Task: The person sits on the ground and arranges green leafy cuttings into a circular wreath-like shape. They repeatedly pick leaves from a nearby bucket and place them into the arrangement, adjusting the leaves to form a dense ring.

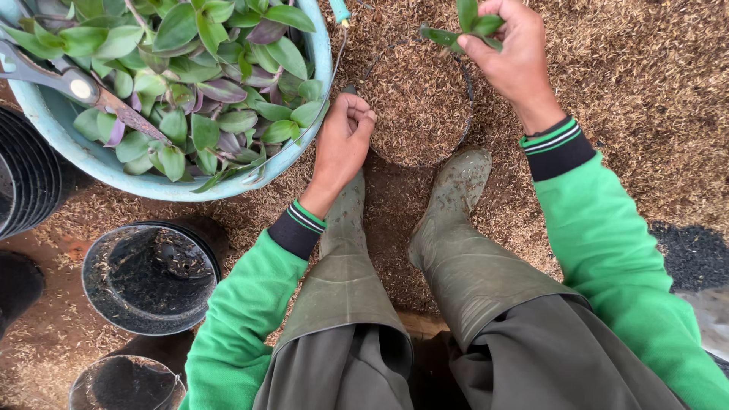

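while the right hand pinches a leafy cutting and the left hand curls on the filled pot's rim, the thin stem could snap.

A pale blue basin at upper left brims with green and purple leafy cuttings, and a pair of scissors lies across them. Below it stands an empty black pot (a stack of black pots sits at the left edge), all on ground strewn with rice husks
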